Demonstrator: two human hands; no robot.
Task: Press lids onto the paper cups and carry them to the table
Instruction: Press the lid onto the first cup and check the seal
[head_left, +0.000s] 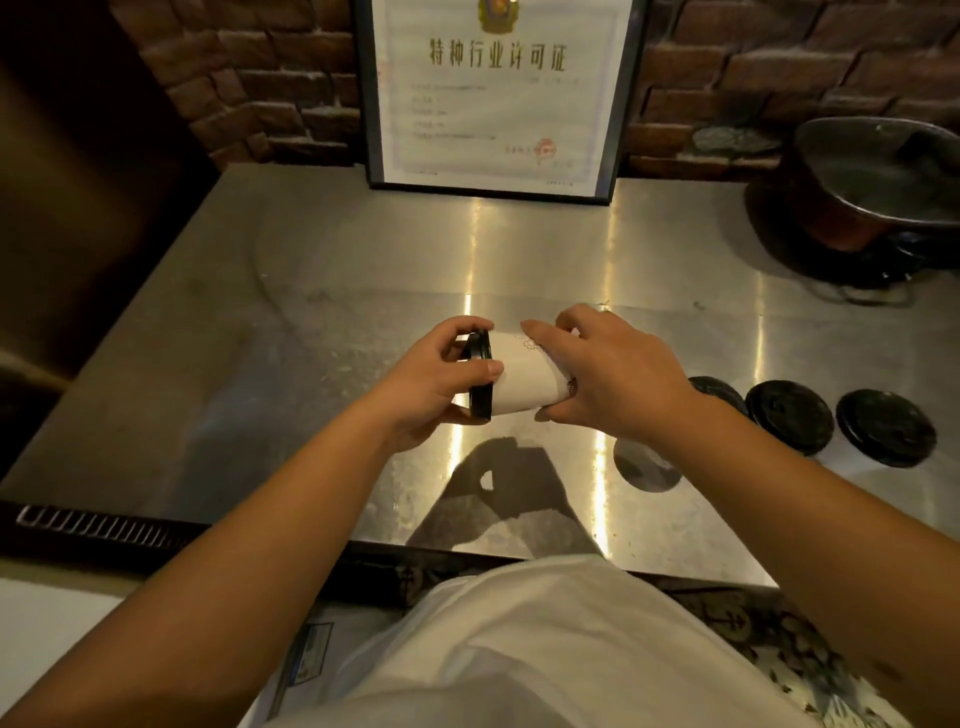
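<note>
Brick wall (249, 78) runs behind a brushed steel counter (322, 260), whose surface shows streaks of reflected light; a framed certificate (496, 93) leans against the wall at the counter's far edge, and a dark metal pot (872, 182) sits at the far right corner. Above the middle of the counter, toward its near edge, a person holds a white paper cup (524, 374) on its side in the air, its mouth to the left and its base to the right; the cup is plain white with a small faint mark on its upper side. A black lid (480, 374) sits on the cup's mouth, seen edge-on as a thin dark disc. The left hand (431, 384) is closed around the lid, thumb over the near rim and fingers curled behind it; the right hand (613, 369) grips the cup's base end, fingers wrapped round it with the forefinger stretched along the top. Three more black lids (789, 415) lie flat in a row near the right edge of the counter, the nearest partly hidden by the right wrist. A white garment (545, 649) fills the bottom of the view.
</note>
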